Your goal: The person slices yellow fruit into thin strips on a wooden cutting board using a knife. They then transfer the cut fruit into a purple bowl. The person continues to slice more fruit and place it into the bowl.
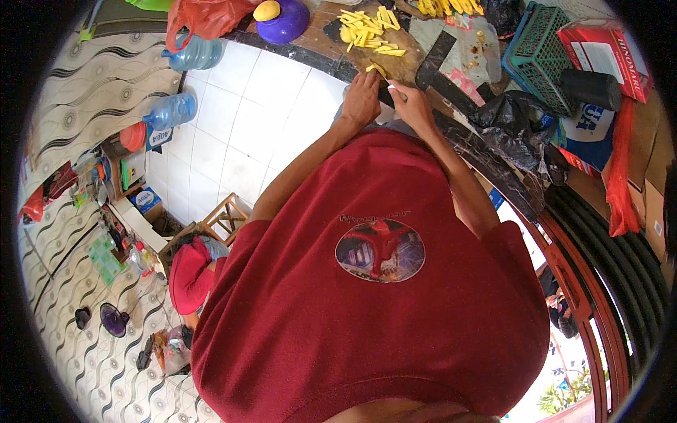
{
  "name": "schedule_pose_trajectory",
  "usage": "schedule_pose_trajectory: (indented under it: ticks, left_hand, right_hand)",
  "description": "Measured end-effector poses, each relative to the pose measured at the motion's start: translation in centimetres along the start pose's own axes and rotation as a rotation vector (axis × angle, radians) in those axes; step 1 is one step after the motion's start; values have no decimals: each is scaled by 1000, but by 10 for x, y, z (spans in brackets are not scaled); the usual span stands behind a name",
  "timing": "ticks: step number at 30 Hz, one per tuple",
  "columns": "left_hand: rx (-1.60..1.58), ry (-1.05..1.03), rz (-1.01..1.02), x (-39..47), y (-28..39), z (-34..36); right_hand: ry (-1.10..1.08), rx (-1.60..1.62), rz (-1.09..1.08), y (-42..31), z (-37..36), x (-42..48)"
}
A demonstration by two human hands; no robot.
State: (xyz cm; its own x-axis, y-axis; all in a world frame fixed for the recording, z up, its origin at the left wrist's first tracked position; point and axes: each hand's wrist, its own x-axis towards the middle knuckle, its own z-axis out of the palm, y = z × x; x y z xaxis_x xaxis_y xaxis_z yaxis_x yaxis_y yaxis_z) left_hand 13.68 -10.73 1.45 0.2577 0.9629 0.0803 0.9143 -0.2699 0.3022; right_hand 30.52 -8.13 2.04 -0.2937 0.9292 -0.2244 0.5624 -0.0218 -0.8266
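On the worn board [410, 62] at the table's near edge, my left hand [363, 96] rests with bent fingers beside a small yellow piece [376, 69]; whether it grips the piece cannot be told. My right hand [411, 106] is closed around the pale handle of a small knife [390, 84], whose blade points at that piece. Cut yellow sticks [365, 33] lie in a loose pile farther up the board. Peeled yellow lengths [449, 6], perhaps banana, lie at the top edge. A purple bowl-like object [284, 24] with a yellow rounded thing [266, 10] stands left of the pile.
A red plastic bag [209, 18] lies at the upper left, above large blue water bottles [195, 54]. To the right are a black plastic bag [513, 124], a green plastic basket [539, 50] and a red box [605, 53]. Another person in red [189, 275] is at the left.
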Motion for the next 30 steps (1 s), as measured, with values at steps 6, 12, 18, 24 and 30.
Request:
schedule_pose_trajectory:
  ticks: [6,12,18,24,30]
  left_hand:
    - [24,-85,-40,0,-1,2]
    - [114,-109,-9,-2,-1,-3]
    - [95,-151,-16,-4,-1,-3]
    - [-3,-67,-31,-6,-1,2]
    - [-5,-83,-32,-8,-1,3]
  right_hand:
    - [-16,14,12,7,7,4]
    - [23,50,-24,18,-1,-24]
    - [15,-23,27,-4,0,-2]
    - [11,56,-20,-3,2,-6]
    - [-3,49,-51,0,0,-13]
